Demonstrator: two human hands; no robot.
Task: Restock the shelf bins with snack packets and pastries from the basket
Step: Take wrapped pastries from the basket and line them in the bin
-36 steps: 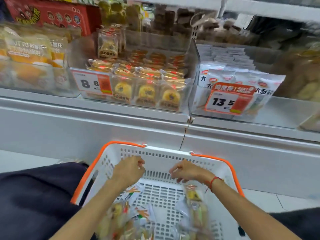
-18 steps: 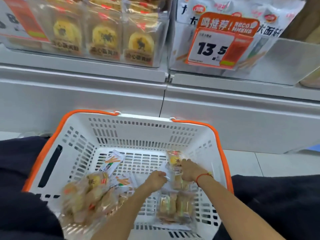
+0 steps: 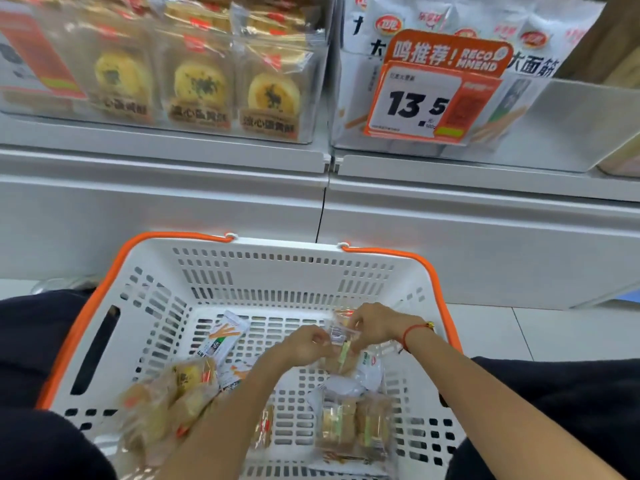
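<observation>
From the head camera, our left hand [image 3: 304, 342] and right hand [image 3: 375, 323] both pinch one clear pastry packet [image 3: 341, 351] low inside the basket [image 3: 277, 268]. We should lift it by its edges, not squeezing the pastry, then match it to its shelf bin [image 3: 311, 98].

Before, both hands were up by the far wall of the basket [image 3: 284, 268]. Now the left hand [image 3: 304, 344] and right hand [image 3: 375, 323] have come down inside it and pinch one clear pastry packet [image 3: 341, 344], lifting it up.
</observation>
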